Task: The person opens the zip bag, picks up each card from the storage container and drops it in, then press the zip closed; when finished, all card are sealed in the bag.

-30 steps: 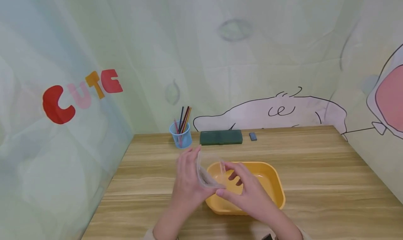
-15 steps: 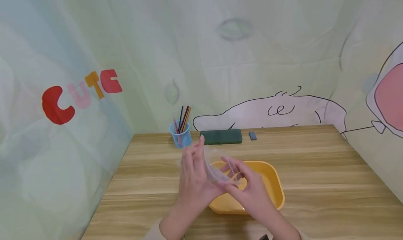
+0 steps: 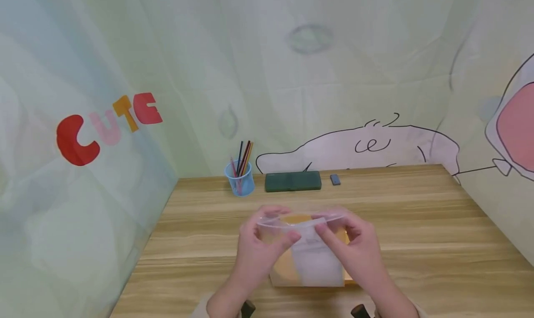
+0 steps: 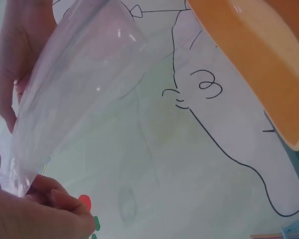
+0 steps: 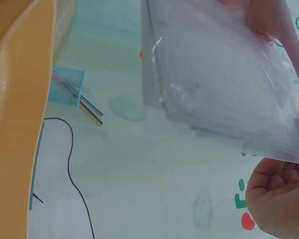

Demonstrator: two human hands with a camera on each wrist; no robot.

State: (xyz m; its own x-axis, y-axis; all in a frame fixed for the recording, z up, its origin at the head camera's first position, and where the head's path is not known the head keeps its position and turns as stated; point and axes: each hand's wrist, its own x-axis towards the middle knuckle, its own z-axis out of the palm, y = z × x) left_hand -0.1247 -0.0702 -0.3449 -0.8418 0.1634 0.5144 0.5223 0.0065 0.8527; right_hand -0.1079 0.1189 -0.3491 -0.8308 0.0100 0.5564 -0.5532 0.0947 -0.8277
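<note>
A clear plastic bag (image 3: 319,262) hangs upright in front of the body, with a whitish flat block of contents (image 5: 214,69) inside it. Its mouth edge runs across between the two hands in the head view. My left hand (image 3: 263,246) pinches the left part of that edge, thumb in front and fingers behind. On the right part, my right hand (image 3: 356,244) grips the edge in the same way. The left wrist view shows the thin film stretched from the left hand (image 4: 45,209) up past the right hand. What the contents are is unclear through the film.
Behind the bag stands a yellow-orange tray (image 3: 349,276), mostly covered. Along the table's back edge are a blue cup (image 3: 242,184) of several pencils, a dark green case (image 3: 293,181) and a small grey-blue eraser-like block (image 3: 335,180). Printed cloth walls enclose the wooden table (image 3: 187,244).
The bag has turned from tilted, with its mouth gaping sideways, to upright facing me. My left hand has come down and now pinches the edge; my right hand has moved right.
</note>
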